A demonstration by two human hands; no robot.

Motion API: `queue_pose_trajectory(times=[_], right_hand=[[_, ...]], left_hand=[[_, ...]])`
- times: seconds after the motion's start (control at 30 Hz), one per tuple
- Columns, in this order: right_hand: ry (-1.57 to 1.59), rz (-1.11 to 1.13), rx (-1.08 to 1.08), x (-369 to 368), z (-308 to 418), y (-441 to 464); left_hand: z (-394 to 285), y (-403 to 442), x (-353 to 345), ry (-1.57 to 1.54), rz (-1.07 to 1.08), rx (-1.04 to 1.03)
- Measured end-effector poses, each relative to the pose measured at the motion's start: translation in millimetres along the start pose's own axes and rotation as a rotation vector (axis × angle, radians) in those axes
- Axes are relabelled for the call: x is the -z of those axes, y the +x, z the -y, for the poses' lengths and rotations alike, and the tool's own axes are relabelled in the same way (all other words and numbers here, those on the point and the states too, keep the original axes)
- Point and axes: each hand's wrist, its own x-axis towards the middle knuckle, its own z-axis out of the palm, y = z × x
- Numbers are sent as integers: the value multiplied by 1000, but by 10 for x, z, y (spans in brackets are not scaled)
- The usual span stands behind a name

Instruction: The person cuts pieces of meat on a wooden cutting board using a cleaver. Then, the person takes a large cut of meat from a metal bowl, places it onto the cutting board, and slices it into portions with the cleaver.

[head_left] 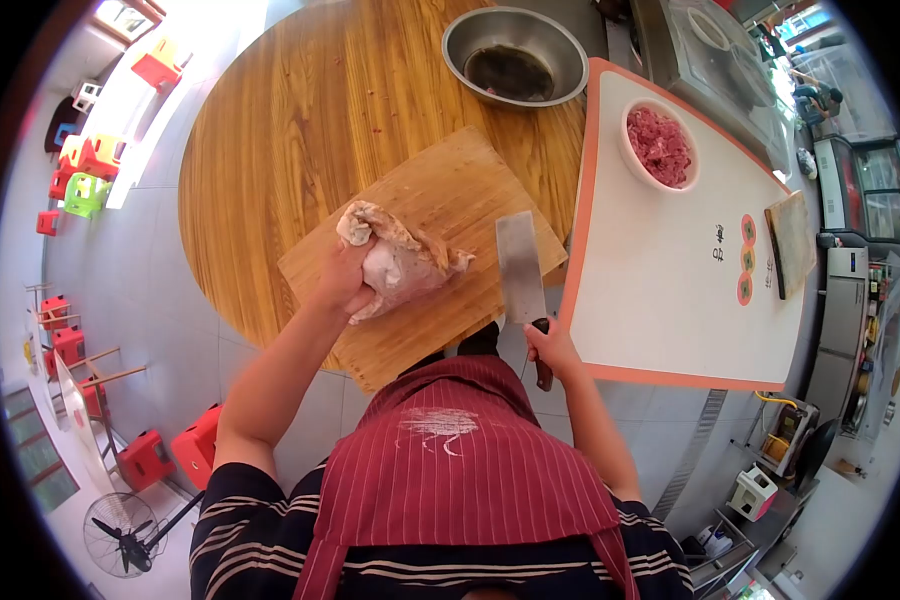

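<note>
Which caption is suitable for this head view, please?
Left hand holds raw meat on a wooden board; right hand holds a cleaver.

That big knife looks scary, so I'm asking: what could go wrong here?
The left hand holds the raw meat, so a badly aimed chop from the cleaver in the right hand could cut it. The meat looks lumpy, so it might slip. The cutting board seems to stick out past the table edge, so it could tip.
</note>
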Motion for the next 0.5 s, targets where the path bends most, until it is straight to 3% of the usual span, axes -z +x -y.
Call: queue_pose_trajectory(times=[0.13,0.27,0.37,0.47,0.5], right_hand=[[33,-1,88,100,58,-40],[-85,22,93,160,261,-176],[-117,-33,63,190,279,-127],[-92,-122,61,215,249,-114],[-47,-178,81,222,260,-123]], left_hand=[[80,-233,-416,-274,44,81],[113,-208,-568,-402,74,7],[365,-95,-215,-545,-135,-102],[892,-51,618,-545,-380,-53],[1028,-106,844,-435,-560,84]])
